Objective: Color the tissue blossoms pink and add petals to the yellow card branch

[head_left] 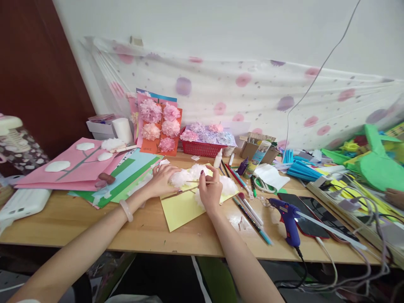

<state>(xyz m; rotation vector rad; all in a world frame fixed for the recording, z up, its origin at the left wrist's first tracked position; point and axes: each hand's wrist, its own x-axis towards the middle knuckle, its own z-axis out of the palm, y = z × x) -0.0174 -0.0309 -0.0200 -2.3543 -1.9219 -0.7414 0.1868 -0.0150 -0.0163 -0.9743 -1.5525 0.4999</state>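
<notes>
A yellow card (182, 212) lies on the table in front of me, with several white fluffy puffs (227, 185) on it and a dark line across it. My left hand (164, 181) reaches in from the left, its thumb and fingers closed around the edge of a white fluffy puff (179, 178). Above the card, my right hand (210, 191) pinches a thin wooden stick (193, 181), held level with its tip pointing left toward that puff. Just behind my right hand stands a small white glue bottle (218, 158).
A purple hot glue gun (288, 221) lies right, near phones (331, 212) and a cabled power strip (328, 195). Brushes and pens (252, 216) lie beside the card. At left is a pink card (91, 164); behind, a red basket (202, 149) holds paper flowers. Another person's hand (394, 197) shows at far right.
</notes>
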